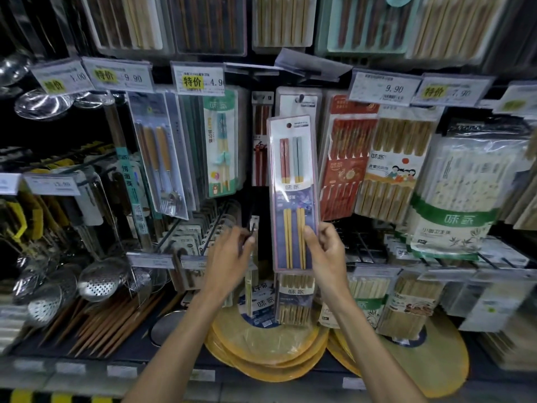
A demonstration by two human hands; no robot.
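Head cam view: the right hand (325,254) grips the chopstick pack (293,181) at its lower right edge, thumb pressed on the front and fingers curled behind, holding it upright. The left hand (229,257) is just left of the pack's bottom, fingers curled at a black peg (251,227); it's too blurry to tell if they pinch it. A red chopstick set (345,170) hangs just right of the pack, and yellow mats (261,350) lie below it.

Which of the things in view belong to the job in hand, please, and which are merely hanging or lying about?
Job in hand:
- two-pair chopstick pack, held by the right hand
- black display hook, with the left hand at it

Just about:
- price tags
- red chopstick pack
- cutlery set
- slotted ladles
- yellow round mats
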